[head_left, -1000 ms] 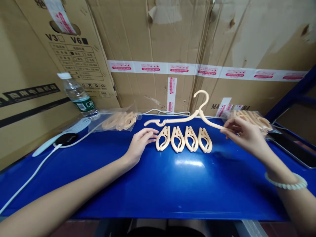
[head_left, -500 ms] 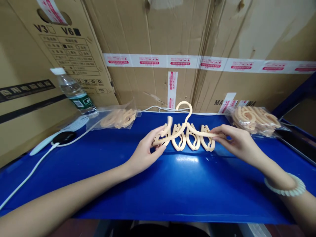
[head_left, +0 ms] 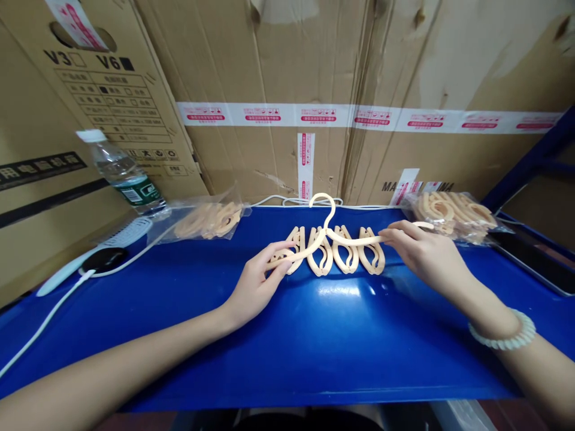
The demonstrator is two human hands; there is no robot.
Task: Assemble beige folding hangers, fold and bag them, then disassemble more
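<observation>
A cream-coloured folding clothes hanger (head_left: 327, 230) is held up by both ends, its hook pointing upward and its arms spread wide. My left hand (head_left: 260, 275) pinches the left arm's end between thumb and fingers. Around the right arm's end my right hand (head_left: 422, 254) is closed, and a short tip of cream plastic sticks out above its fingers. Behind the held hanger, several folded hangers (head_left: 320, 263) lie in a row on the blue tabletop (head_left: 332, 347). The leftmost folded one is partly hidden by the left hand and the hanger arm.
Clear bags of folded hangers lie at the left (head_left: 209, 218) and right (head_left: 453, 215). A water bottle (head_left: 130, 179), a pale hairbrush (head_left: 128, 233) and a black round object (head_left: 105, 258) with a white cable sit left. Cardboard boxes (head_left: 269, 161) wall the back; a dark flat device (head_left: 534, 263) lies right.
The cream piece that stood up above my left hand is no longer upright there. A tip now shows beyond my right hand's fingers. The whole view has shifted slightly.
</observation>
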